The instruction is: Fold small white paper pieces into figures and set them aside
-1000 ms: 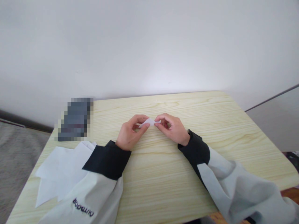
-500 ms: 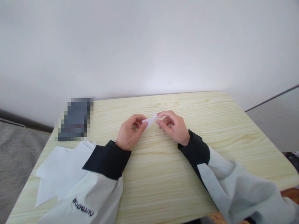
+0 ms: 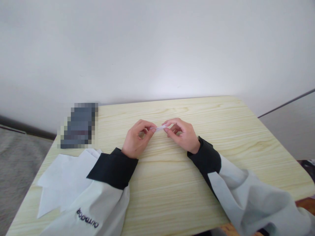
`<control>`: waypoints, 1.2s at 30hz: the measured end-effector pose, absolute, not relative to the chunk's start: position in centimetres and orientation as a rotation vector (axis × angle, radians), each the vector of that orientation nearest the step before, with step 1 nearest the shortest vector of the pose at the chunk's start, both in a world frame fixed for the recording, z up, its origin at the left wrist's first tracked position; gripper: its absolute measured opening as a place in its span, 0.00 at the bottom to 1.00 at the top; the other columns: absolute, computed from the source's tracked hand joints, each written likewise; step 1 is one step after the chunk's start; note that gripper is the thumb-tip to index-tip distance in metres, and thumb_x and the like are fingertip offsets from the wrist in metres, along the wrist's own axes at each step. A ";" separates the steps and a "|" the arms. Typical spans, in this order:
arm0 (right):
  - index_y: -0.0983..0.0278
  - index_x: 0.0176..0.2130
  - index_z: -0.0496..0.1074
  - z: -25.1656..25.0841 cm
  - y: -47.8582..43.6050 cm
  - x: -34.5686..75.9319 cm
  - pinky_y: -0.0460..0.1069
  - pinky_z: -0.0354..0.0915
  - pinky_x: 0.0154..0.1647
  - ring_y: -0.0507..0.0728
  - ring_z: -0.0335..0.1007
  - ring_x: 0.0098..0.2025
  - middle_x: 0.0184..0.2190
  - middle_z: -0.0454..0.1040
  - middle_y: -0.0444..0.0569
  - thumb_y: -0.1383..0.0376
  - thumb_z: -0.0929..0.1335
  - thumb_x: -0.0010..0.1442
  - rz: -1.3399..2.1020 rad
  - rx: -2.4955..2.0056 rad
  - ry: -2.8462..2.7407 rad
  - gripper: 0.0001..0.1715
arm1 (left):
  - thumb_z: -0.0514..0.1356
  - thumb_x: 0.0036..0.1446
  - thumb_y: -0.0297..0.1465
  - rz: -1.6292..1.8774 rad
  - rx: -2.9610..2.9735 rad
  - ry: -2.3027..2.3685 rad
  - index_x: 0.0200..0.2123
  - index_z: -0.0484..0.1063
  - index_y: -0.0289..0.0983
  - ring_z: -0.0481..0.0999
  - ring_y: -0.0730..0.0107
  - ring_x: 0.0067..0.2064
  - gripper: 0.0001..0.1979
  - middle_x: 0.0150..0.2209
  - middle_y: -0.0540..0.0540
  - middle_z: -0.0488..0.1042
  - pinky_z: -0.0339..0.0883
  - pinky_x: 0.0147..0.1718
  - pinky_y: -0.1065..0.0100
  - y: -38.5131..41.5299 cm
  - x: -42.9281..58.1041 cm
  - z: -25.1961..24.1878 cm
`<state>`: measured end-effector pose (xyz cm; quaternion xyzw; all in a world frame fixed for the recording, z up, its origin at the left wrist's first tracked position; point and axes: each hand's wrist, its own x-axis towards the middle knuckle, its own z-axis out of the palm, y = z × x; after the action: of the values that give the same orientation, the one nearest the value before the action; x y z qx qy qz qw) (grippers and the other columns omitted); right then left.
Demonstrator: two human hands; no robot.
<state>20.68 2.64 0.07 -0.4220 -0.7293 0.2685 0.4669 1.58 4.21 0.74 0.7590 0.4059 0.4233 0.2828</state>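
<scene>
Pale wood-grain desk (image 3: 172, 183) spreads under both arms, and places are told from the folded paper slip (image 3: 159, 127) held over its middle. Nearest the camera, well left of the slip, loose white sheets (image 3: 61, 180) lie overlapped on the desk, partly under the left sleeve (image 3: 110, 170), grey-white with a black cuff and dark lettering. The right sleeve (image 3: 209, 160), of the same make, comes in from the near right. Just nearer than the slip, the left hand (image 3: 136, 139) is curled, thumb and forefinger pinched together on the slip's left end. The right hand (image 3: 183, 134) mirrors it, thumb and forefinger clamped on the slip's right end, the other fingers loosely bent. The slip is small and white, seen nearly edge-on, stretched level between the two pinches; whether it touches the desk or hangs just above it cannot be told. Farther back and left of the slip, a dark pixelated object (image 3: 80, 124) lies by the desk's far edge. Beyond stands a plain white wall (image 3: 157, 49).
</scene>
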 end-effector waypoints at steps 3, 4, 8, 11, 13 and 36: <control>0.62 0.38 0.65 0.0 2.7 20.7 0.42 0.66 0.23 0.46 0.68 0.22 0.36 0.74 0.45 0.66 0.66 0.57 0.654 -1.048 -1.779 0.06 | 0.57 0.56 0.30 1.150 2.049 1.074 0.34 0.72 0.37 0.71 0.72 0.34 0.04 0.32 0.48 0.71 0.66 0.33 0.70 4.3 1.5 0.7; 0.62 0.37 0.65 0.0 2.7 20.7 0.42 0.66 0.22 0.45 0.68 0.22 0.37 0.74 0.45 0.66 0.66 0.57 0.662 -1.040 -1.779 0.06 | 0.58 0.56 0.30 1.155 2.053 1.072 0.34 0.72 0.37 0.71 0.72 0.34 0.04 0.32 0.48 0.71 0.66 0.33 0.70 4.3 1.5 0.7; 0.63 0.35 0.65 0.1 2.7 20.7 0.42 0.65 0.23 0.45 0.67 0.22 0.37 0.73 0.46 0.67 0.66 0.57 0.684 -1.002 -1.800 0.03 | 0.58 0.56 0.29 1.164 2.071 1.063 0.34 0.72 0.36 0.71 0.72 0.34 0.04 0.33 0.48 0.72 0.66 0.33 0.70 4.3 1.5 0.6; 0.64 0.34 0.66 0.3 2.6 20.7 0.42 0.65 0.24 0.45 0.67 0.24 0.38 0.73 0.47 0.67 0.66 0.57 0.676 -0.999 -1.822 0.02 | 0.58 0.56 0.28 1.169 2.116 1.054 0.34 0.72 0.36 0.71 0.72 0.34 0.03 0.32 0.48 0.72 0.66 0.34 0.70 4.3 1.5 0.8; 0.64 0.35 0.67 0.5 2.6 20.7 0.42 0.65 0.24 0.45 0.67 0.24 0.39 0.73 0.48 0.66 0.65 0.59 0.684 -1.013 -1.834 0.03 | 0.57 0.56 0.27 1.165 2.181 1.063 0.33 0.72 0.36 0.71 0.71 0.35 0.03 0.32 0.48 0.72 0.66 0.35 0.69 4.2 1.5 1.0; 0.62 0.41 0.68 0.3 2.6 20.6 0.42 0.68 0.24 0.46 0.70 0.23 0.44 0.74 0.50 0.63 0.65 0.59 0.688 -1.003 -1.782 0.08 | 0.58 0.56 0.26 1.246 2.287 1.026 0.35 0.74 0.37 0.70 0.75 0.32 0.05 0.31 0.48 0.72 0.66 0.32 0.72 3.8 1.6 1.3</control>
<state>20.61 2.63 0.25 -0.4099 -0.7279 0.2810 0.4724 1.59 3.82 1.29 0.8051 0.3611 0.4386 0.1701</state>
